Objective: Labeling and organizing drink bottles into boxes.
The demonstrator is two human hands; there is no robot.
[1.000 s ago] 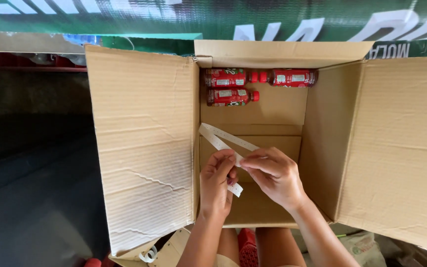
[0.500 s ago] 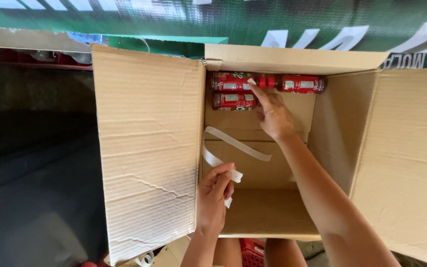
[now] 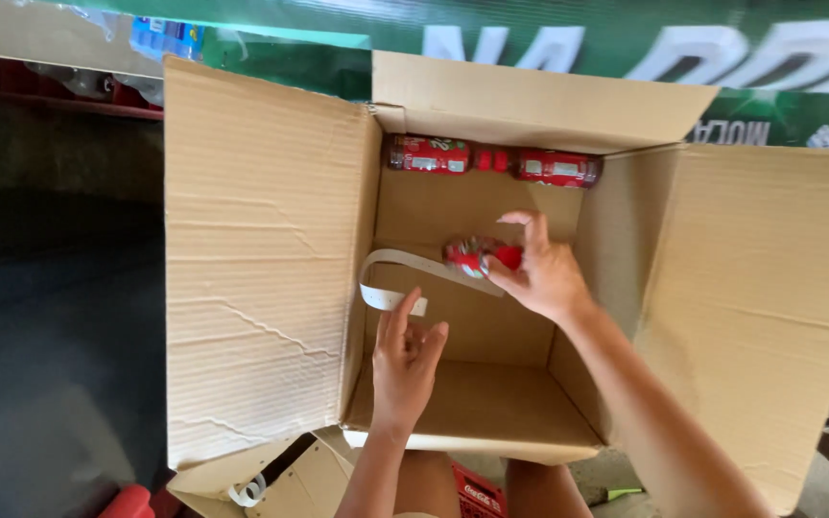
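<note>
Inside the open brown cardboard box (image 3: 271,278), the right hand (image 3: 539,273) grips a small red-labelled plastic bottle (image 3: 477,255) above the box floor. The left hand (image 3: 407,360) is open, fingers spread, just below a loose white tape strip (image 3: 395,278). Two red bottles (image 3: 491,160) lie against the box's far wall. Half a second ago the right hand reached that far row, which had three bottles.

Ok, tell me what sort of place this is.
Probably a shop's stockroom or loading spot, though that is a guess. A big open cardboard box holds red bottles, the right hand lifts one out, and a green printed banner hangs behind above a dark floor.
</note>
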